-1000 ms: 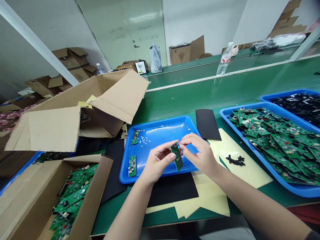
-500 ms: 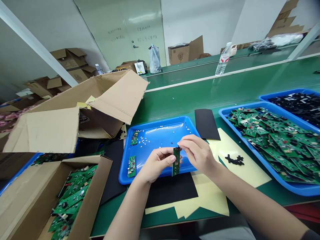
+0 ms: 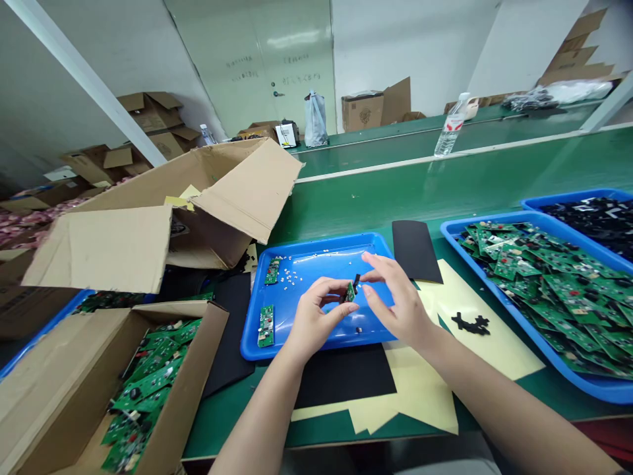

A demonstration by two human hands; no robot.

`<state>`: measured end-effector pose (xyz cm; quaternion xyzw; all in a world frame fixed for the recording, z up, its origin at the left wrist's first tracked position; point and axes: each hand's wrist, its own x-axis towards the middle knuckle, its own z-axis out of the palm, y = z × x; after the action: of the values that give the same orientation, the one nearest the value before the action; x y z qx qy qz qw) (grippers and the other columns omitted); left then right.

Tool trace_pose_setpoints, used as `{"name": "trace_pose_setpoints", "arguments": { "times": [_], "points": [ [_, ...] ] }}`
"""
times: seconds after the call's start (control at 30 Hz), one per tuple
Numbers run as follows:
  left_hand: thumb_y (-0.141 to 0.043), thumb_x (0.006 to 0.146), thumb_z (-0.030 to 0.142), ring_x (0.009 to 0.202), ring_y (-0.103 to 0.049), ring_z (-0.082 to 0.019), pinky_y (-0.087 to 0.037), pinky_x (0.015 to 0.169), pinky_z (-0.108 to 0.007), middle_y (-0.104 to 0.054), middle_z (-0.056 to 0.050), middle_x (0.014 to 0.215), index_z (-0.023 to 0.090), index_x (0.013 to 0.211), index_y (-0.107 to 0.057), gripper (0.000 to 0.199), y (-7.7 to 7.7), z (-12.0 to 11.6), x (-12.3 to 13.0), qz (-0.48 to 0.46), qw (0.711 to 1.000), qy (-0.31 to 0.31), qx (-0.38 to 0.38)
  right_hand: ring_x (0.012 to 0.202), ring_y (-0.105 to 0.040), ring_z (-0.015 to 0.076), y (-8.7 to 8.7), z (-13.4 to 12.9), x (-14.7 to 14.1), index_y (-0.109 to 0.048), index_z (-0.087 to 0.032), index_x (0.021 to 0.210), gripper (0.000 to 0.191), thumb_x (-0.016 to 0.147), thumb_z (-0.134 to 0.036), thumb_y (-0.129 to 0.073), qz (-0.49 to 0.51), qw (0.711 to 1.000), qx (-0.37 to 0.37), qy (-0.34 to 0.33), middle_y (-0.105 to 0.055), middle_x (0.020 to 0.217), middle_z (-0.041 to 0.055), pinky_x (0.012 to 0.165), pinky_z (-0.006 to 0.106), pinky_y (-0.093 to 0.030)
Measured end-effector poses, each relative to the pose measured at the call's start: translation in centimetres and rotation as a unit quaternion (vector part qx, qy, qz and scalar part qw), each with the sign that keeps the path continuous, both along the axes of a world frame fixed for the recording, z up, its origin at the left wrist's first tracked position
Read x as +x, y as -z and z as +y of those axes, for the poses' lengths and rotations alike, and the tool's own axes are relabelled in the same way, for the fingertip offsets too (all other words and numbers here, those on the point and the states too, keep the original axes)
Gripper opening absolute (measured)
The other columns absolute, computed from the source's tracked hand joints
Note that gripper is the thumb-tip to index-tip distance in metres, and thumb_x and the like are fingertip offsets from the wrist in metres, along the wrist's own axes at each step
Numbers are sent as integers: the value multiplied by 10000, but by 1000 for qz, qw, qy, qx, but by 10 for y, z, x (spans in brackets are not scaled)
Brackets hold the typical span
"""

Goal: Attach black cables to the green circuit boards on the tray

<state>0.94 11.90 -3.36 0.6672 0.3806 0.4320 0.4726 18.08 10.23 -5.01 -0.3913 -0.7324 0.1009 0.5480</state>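
The green bench [image 3: 341, 208] carries 3 blue trays: a middle tray [image 3: 326, 267], a right tray [image 3: 588, 392] and a far-right tray [image 3: 533, 204]. Yellow sheets [image 3: 504, 356] lie spread between the first 2, with 1 black sheet [image 3: 417, 251] at their far edge; another dark sheet [image 3: 228, 330] lies left of the middle tray.

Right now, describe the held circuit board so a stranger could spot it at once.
Find the central blue tray on the green workbench. Over it, the left hand holds the circuit board. Unlike the boards lying in that tray, it's held up.
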Motion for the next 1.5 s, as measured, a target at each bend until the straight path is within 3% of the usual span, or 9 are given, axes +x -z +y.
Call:
{"name": "trace_pose_setpoints", "arguments": {
  "times": [0.13, 0.27, 0.4, 0.53, 0.7, 1.03, 1.37, 1.5],
  "points": [
    [-707, 740, 266, 784, -586, -163, -506, 745, -308, -617, -42, 840, 212, 1006, -672, 274, -2, -1, 1, 72, 987, -11, 146, 855, -624, 200, -5, 0, 2, -525, -211, 1160, 301, 861, -178, -508, 56, 996, -58, -25, -620, 984, 81, 756, 364, -549],
    [-678, 771, 252, 791, -589, -160, -502, 727, -298, -613, -46, 868, 218, 1030, -653, 263, -1, -1, 1, 116, 971, -23, 206, 849, -616, 210, -12, -3, 3, -587, -202, 950, 211, 800, -110, -471, 53, 995, -39, -74, -632, 896, 68, 751, 375, -533],
    [-655, 792, 260, 801, -593, -163, -501, 723, -297, -613, -50, 876, 210, 1047, -634, 261, 2, 0, 1, 135, 960, -32, 241, 856, -618, 208, -12, -4, 1, -593, -197, 959, 227, 778, -117, -483, 65, 992, -71, -79, -636, 907, 65, 753, 358, -535],
    [-631, 812, 255, 831, -593, -174, -498, 730, -303, -615, -66, 893, 195, 1053, -626, 249, 4, 0, 0, 165, 943, -45, 286, 795, -636, 178, -7, -3, -2, -610, -191, 947, 141, 830, -204, -532, 131, 973, -172, -86, -653, 886, 57, 727, 313, -554],
    [-619, 822, 262, 842, -597, -174, -499, 727, -298, -618, -64, 908, 209, 1067, -620, 250, 4, -1, 1, 171, 939, -50, 295, 729, -636, 161, -3, -2, -4, -621, -184, 909, 137, 829, -287, -580, 215, 938, -243, -123, -642, 801, 42, 669, 286, -568],
    [-626, 817, 265, 828, -599, -169, -503, 720, -290, -616, -62, 893, 199, 1055, -612, 247, 5, -1, 1, 160, 937, -61, 305, 780, -631, 162, 0, -2, -4, -641, -191, 971, 173, 817, -247, -587, 224, 934, -236, -144, -647, 867, 53, 717, 298, -571],
    [-618, 826, 243, 827, -596, -160, -506, 720, -276, -610, -65, 895, 187, 1103, -598, 283, 4, -2, 2, 181, 919, -55, 346, 673, -587, 123, -3, 2, -7, -626, -199, 859, 116, 792, -294, -631, 308, 888, -299, -166, -601, 750, 6, 635, 243, -539],
    [-610, 832, 254, 817, -598, -155, -511, 716, -272, -608, -62, 885, 181, 1099, -599, 277, 4, -2, 3, 179, 914, -59, 359, 677, -579, 119, -4, 1, -7, -621, -195, 840, 130, 769, -298, -655, 317, 882, -306, -168, -601, 749, 4, 636, 236, -527]
  ]
}}
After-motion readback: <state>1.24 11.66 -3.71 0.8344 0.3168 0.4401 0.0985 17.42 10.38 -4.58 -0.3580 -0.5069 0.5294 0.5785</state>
